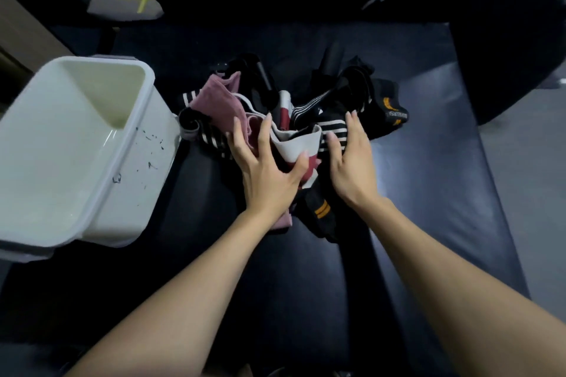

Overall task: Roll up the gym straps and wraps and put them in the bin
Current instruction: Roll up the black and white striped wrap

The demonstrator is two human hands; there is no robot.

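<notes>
While both bare forearms reached forward from the lower edge of the head view, the left hand lay on the near side of a tangled pile of straps and wraps heaped on a dark padded counter. Its fingers were spread over the cloth and its thumb curled under a white band, so that the band was pinched between thumb and fingers. The right hand rested just beside it on the right, palm down, with fingers nearly straight and laid flat on a black wrap with white stripes; it gripped nothing. The two hands were near each other but apart, with the white band between them. Within the pile, a pink wrap lay at the left and far side, partly under the left fingers, and a black strap with orange markings lay at the right edge, well clear of both hands. A second black piece bearing two orange stripes lay nearest the viewer, between the wrists. None of the pieces appeared rolled. A white plastic bin stood on the counter to the left of the pile, its near wall flecked with dark marks and its right side touching or almost touching the leftmost striped cloth; nothing could be seen inside it. Beyond the counter, a grey floor patch with yellow tape lines showed at upper left.
</notes>
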